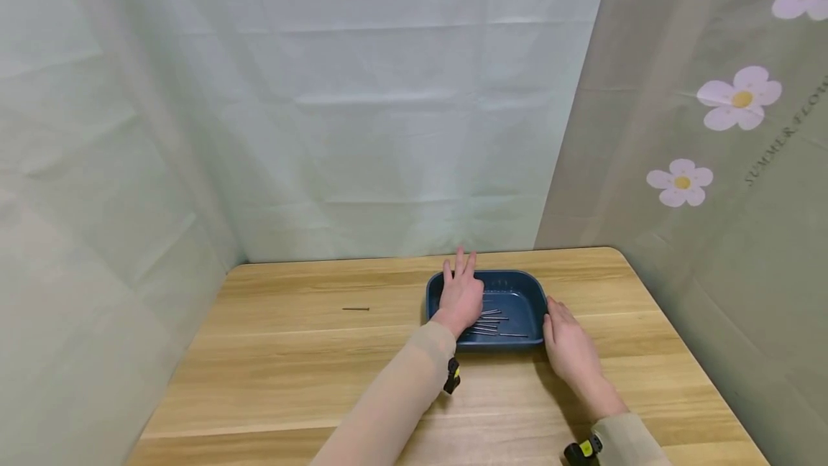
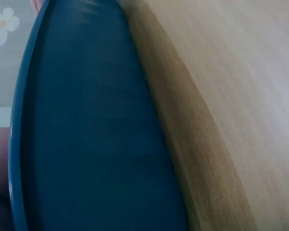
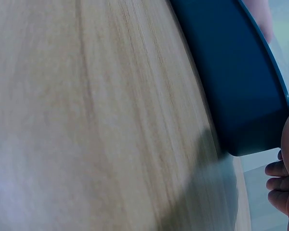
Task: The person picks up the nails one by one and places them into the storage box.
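a shallow blue tray (image 1: 530,292) of smooth plastic, rectangular with rounded corners and a thin raised rim, sits on the far right part of the counter (image 1: 291,372). several thin, straight metal nails (image 1: 493,322) lie loose on its flat floor, mostly side by side. the left hand (image 1: 461,295) is spread wide over the tray's left end, fingers straight and reaching toward the far rim; whether the palm rests on the rim or hovers just above cannot be told. the right hand (image 1: 569,345) lies flat and relaxed against the tray's right near corner, fingers straight, touching the outer wall and gripping nothing.

the left wrist view shows the tray's matte blue outer wall (image 2: 91,144) curving down to the wood. the right wrist view shows the rounded corner of the tray (image 3: 241,91) resting on the boards, with fingertips (image 3: 279,185) at the picture's edge just beside it.

the counter is pale wood with long straight grain and a rounded front corner. one more thin nail (image 1: 356,308) lies alone on it, well apart to the left of the tray. both arms wear thin beige sleeves (image 1: 401,394). creased pale green cloth (image 1: 388,106) hangs behind, and a curtain with printed white flowers (image 1: 740,98) on the right.
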The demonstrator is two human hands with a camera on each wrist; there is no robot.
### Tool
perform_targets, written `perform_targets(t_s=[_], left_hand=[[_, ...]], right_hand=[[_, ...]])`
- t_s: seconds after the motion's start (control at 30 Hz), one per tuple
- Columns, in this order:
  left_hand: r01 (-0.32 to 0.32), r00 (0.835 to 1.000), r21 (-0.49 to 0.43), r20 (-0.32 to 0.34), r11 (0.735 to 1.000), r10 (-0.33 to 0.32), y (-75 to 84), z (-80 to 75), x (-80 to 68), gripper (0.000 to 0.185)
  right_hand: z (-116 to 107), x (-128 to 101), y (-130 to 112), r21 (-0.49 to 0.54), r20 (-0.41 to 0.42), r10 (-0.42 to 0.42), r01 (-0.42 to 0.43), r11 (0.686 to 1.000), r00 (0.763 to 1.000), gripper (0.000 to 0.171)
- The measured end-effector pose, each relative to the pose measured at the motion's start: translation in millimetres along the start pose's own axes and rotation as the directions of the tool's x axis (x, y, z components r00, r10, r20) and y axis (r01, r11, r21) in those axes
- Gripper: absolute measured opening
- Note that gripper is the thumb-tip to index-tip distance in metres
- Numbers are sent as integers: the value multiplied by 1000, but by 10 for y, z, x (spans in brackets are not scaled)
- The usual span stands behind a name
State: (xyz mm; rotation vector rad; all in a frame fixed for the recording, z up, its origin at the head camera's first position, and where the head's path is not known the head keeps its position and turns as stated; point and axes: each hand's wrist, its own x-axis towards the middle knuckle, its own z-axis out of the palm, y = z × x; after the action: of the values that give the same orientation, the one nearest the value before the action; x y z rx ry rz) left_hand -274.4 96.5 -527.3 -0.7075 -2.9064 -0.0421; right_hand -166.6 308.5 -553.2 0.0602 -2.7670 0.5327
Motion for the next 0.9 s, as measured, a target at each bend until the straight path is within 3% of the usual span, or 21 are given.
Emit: perform_targets(t_s=[0.37,0.9], left_hand=[[-12,999,-46,-39,999,11,20,5,-44,18],[5,1000,-111,-18,994,-7,-1,-39,-71,10]], right_hand=[[-5,-5,-2,-3,2,4,-4,1000,1000,49],[-24,-11,-16,-11,-1,-8,8,1000,1000,49]])
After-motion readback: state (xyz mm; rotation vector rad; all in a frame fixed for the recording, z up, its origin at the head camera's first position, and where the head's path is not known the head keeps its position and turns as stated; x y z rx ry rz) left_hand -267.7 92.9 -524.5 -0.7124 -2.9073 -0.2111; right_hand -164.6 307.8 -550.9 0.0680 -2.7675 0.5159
